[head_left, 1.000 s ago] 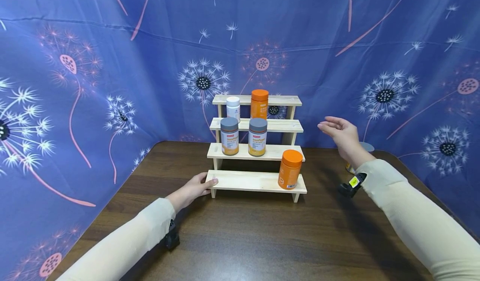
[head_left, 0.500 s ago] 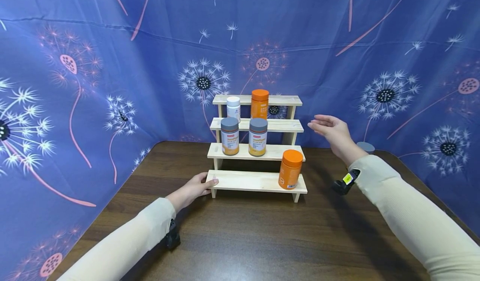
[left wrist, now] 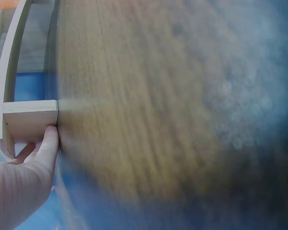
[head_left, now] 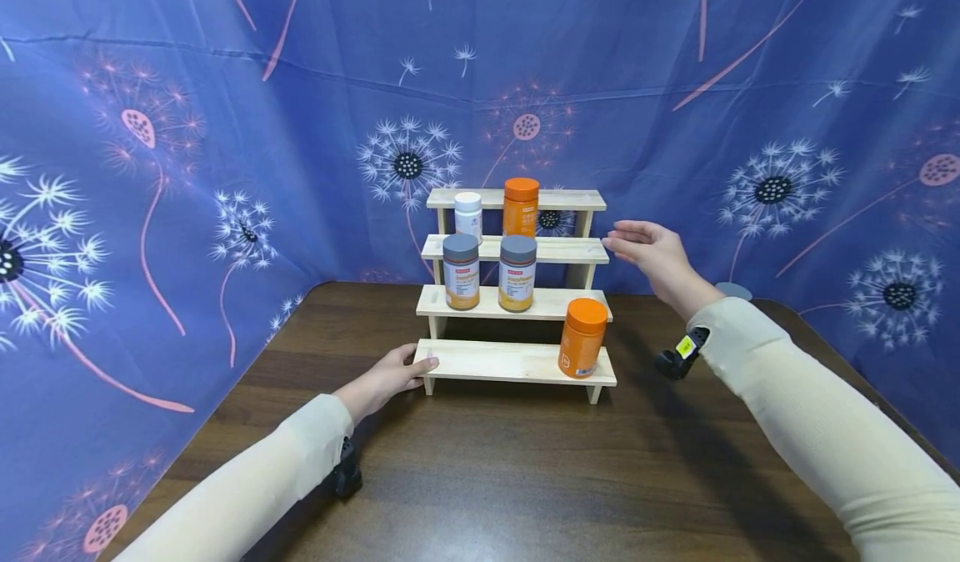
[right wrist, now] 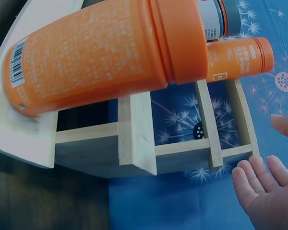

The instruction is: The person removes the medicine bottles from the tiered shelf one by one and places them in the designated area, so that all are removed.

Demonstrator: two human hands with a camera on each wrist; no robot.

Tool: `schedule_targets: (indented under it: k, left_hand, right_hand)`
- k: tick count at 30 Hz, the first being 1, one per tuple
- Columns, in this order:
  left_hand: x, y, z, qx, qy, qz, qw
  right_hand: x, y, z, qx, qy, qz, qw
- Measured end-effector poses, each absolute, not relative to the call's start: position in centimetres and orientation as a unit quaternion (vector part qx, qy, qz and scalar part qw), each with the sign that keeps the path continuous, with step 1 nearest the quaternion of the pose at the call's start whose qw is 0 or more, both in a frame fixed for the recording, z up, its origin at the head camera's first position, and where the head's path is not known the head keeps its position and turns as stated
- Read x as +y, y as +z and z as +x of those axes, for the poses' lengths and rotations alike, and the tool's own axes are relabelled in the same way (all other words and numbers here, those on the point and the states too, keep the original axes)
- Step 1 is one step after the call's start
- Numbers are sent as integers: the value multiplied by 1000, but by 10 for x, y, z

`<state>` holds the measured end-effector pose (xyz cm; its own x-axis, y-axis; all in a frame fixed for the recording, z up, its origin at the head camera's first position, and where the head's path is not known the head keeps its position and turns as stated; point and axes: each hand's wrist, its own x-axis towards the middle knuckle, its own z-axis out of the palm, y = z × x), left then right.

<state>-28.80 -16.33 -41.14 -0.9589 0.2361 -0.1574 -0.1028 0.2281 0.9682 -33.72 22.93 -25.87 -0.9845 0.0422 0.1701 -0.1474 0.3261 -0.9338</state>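
Observation:
A four-tier wooden display rack [head_left: 487,360] stands on the table. My left hand [head_left: 388,381] grips the left end of its lowest tier, thumb on the top; in the left wrist view the fingertips [left wrist: 51,134] press against a rack leg. My right hand [head_left: 654,260] is raised beside the right end of the second tier from the top, holding nothing, fingers extended. An orange jar [head_left: 582,338] stands at the right of the lowest tier. Two grey-lidded jars [head_left: 461,278] stand on the tier above. A white bottle [head_left: 468,216] and another orange jar [head_left: 521,210] stand higher up.
A grey-lidded container [head_left: 733,290] sits at the table's back right, mostly hidden behind my right forearm. The dark wooden table [head_left: 510,470] ends at a blue dandelion-print curtain [head_left: 300,145] behind the rack and on both sides.
My right hand has moved left, closer to the rack's right end, covering more of the container behind the forearm. My left hand keeps its grip, and the jars stay where they were.

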Motion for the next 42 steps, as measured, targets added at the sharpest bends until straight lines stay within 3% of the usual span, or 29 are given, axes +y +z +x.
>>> schedule_targets:
  k: [42]
  left_hand:
    - [-162,-410,-288,776,616,34,135]
  right_hand:
    - [163,-225,-368,-782,621,43,40]
